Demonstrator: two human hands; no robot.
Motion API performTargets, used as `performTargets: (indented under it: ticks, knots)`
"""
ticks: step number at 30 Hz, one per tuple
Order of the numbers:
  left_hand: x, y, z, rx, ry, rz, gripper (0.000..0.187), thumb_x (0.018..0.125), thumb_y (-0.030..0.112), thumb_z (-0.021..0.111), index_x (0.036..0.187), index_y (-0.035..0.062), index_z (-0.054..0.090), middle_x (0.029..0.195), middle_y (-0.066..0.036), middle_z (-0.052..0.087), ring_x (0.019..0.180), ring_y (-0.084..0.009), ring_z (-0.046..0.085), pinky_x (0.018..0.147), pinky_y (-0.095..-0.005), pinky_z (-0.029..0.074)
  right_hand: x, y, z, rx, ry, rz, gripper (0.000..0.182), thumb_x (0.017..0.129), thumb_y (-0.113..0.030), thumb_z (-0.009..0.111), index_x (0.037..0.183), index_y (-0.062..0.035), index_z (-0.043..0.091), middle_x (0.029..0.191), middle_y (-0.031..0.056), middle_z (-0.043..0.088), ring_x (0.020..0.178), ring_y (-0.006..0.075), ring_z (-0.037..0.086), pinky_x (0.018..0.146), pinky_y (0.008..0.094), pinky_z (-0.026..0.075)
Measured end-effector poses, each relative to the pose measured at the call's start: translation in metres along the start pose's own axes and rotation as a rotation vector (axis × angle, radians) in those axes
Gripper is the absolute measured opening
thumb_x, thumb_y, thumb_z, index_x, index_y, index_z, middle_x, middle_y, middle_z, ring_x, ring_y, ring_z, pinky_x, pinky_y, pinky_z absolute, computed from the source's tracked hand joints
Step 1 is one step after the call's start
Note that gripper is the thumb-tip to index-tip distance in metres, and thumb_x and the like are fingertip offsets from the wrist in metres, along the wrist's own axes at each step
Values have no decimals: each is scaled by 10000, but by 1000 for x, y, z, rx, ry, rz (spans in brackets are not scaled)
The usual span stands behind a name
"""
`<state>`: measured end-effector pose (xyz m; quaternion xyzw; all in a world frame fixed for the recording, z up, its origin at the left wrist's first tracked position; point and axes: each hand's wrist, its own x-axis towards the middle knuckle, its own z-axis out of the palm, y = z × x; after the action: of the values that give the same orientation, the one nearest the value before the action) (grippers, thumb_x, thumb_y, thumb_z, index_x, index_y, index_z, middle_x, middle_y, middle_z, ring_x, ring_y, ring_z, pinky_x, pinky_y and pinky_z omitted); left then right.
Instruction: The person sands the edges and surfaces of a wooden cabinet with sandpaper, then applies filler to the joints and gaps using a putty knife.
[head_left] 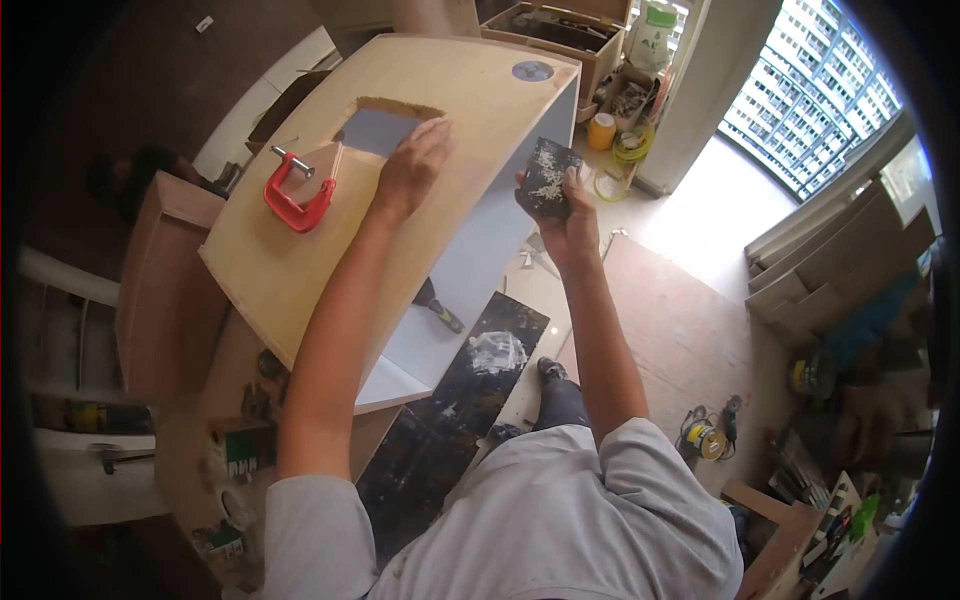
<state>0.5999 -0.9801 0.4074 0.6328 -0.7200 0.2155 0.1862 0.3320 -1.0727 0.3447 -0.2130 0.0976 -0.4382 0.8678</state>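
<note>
My left hand (412,168) rests on the pale plywood panel (475,110), fingers stretched out at the right edge of a rectangular cutout (378,130). The cutout's far edge looks rough and brown. In my right hand (570,215) is a dark sanding block (549,178), its face flecked with pale dust. I hold it up beside the panel's right side, apart from the wood. A red G-clamp (298,205) grips a small wood piece near the cutout's lower left. A round grey disc (532,71) lies at the panel's far right corner.
A dark, white-smeared board (460,400) lies on the floor below the cabinet. A scraper-like tool (440,308) sits on the cabinet's pale inner face. A power tool (706,438) rests at right. A tool box (555,35) stands behind, and leaning boards (830,260) line the right.
</note>
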Motion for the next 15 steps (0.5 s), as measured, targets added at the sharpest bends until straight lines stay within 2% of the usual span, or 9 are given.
performTargets:
  ticks: [4,6,7,10,13,15]
  knots:
    - [1,10,-8,-76,-1,-94,393,1091,168,562,1428,-4,666,1476,-186,656,1458,-349,546,1221,-421,454,18,19,-15,-44,-14,-38,300,1128,-201,613,1407,-100,571,1281,84,727,1110,238,740,994,457,606]
    - [1,3,-9,5,-35,-13,417,1090,216,578,1441,7,662,1497,-190,636,1454,-366,542,1215,-433,450,26,25,-17,-46,25,-37,246,1117,-173,638,1353,-125,591,1221,43,738,1075,186,739,966,414,616]
    - [1,2,-9,43,-53,29,430,1090,240,587,1448,12,659,1507,-192,626,1452,-374,540,1213,-438,448,30,27,-18,5,40,-35,179,1104,-155,662,1270,-137,598,1193,23,735,1075,170,732,934,381,621]
    - [22,46,-38,-383,-96,-548,491,1023,235,681,1474,44,649,1547,-188,584,1462,-383,521,1205,-477,438,42,24,-11,91,148,-36,161,1098,-145,672,1231,-125,583,1163,29,728,1059,163,723,931,374,613]
    - [27,62,-50,-107,-73,-264,581,976,208,751,1536,116,624,1571,-169,560,1439,-383,552,1151,-485,497,41,1,11,73,164,-15,203,1067,-94,702,1216,-93,565,1148,52,721,1043,158,715,949,363,593]
    - [36,80,-56,-71,-65,-181,597,972,169,747,1554,172,614,1555,-163,567,1424,-385,559,1154,-490,497,41,-9,13,57,125,37,279,1040,-61,723,1228,-59,517,1122,102,723,1018,173,726,924,353,614]
